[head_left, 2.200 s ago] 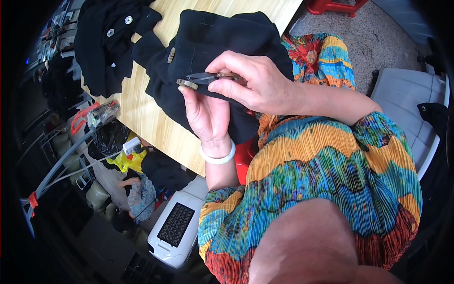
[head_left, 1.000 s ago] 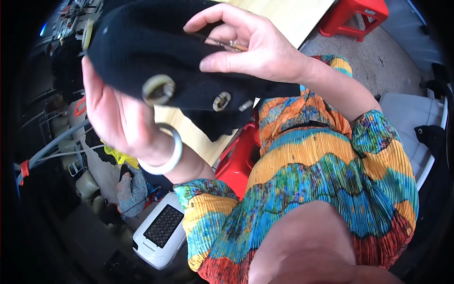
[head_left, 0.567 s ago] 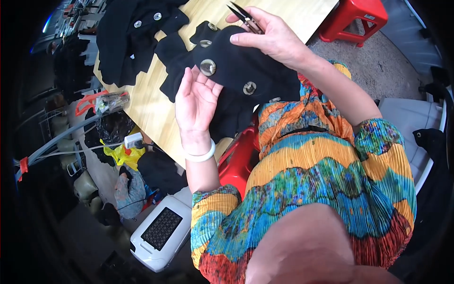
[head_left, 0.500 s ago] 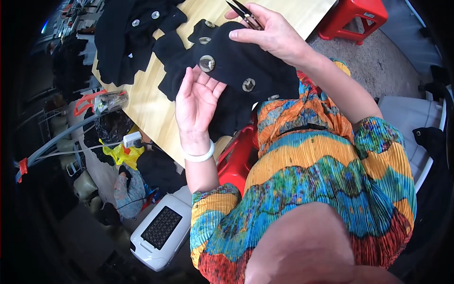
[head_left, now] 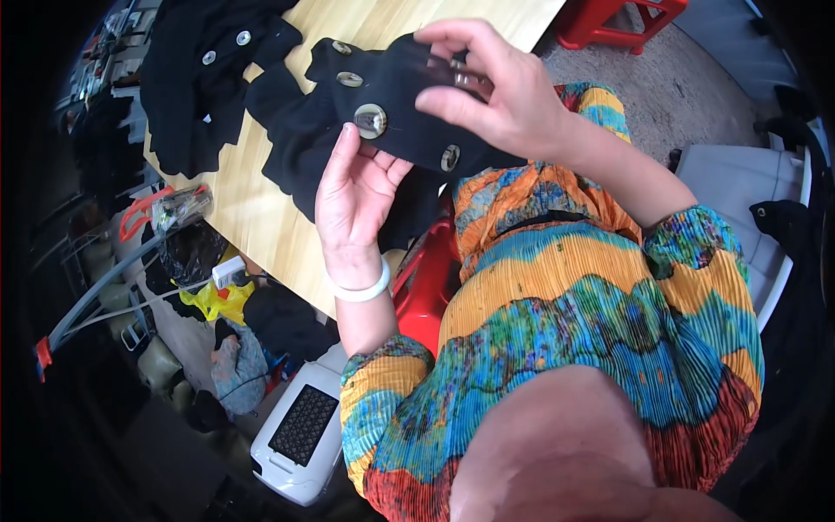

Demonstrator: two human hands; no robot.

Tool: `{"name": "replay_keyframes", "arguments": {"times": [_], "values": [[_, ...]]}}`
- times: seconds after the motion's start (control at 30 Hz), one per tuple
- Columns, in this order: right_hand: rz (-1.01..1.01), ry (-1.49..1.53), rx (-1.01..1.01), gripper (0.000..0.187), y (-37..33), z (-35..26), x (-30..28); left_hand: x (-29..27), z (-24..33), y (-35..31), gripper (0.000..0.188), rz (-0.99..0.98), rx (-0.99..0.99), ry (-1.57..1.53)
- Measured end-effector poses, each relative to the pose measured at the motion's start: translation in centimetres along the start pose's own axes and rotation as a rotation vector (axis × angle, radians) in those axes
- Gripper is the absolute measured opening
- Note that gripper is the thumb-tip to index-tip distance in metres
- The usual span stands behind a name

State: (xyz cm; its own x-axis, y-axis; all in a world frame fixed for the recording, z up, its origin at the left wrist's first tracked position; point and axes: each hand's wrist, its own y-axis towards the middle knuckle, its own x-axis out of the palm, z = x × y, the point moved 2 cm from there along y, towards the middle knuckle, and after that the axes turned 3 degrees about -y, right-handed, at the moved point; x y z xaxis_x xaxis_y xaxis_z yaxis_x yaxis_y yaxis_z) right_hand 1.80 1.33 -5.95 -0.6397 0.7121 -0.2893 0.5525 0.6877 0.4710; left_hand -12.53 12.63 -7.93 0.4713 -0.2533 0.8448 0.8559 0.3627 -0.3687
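Note:
A black garment (head_left: 400, 87) with large round buttons lies over the table edge and toward my lap. My left hand (head_left: 355, 204), palm up with a white bangle at the wrist, has its fingertips under the garment's edge. Its thumb reaches the rim of a big shiny button (head_left: 370, 121), pinching the cloth there. Above the cloth, my right hand (head_left: 513, 91) holds small thread snips (head_left: 470, 79); their dark blades are smeared by motion and point to the upper left. Another button (head_left: 450, 157) sits below the right hand, on the near part of the garment.
More black garments (head_left: 204, 78) with buttons cover the far left of the wooden table (head_left: 261, 235). A red stool (head_left: 609, 26) stands at the upper right. Left of the table are a yellow bag (head_left: 217, 300), a white plug (head_left: 229, 271) on a cable and a grey-white box (head_left: 300, 426).
My left thumb has come up to the big button and the fingers have slid further under the cloth. My right hand has turned and lowered the snips toward the garment. The view has shifted slightly.

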Motion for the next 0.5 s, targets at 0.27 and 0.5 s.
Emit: {"name": "replay_keyframes", "arguments": {"times": [0.27, 0.5], "values": [[-0.126, -0.081, -0.083, 0.023, -1.1, 1.0, 1.5, 1.1, -1.2, 0.4, 0.012, 0.103, 0.091, 0.121], [-0.18, -0.154, -0.235, 0.013, 0.2, 0.7, 0.6, 0.7, -0.6, 0.2, 0.013, 0.078, 0.101, 0.309]]}}
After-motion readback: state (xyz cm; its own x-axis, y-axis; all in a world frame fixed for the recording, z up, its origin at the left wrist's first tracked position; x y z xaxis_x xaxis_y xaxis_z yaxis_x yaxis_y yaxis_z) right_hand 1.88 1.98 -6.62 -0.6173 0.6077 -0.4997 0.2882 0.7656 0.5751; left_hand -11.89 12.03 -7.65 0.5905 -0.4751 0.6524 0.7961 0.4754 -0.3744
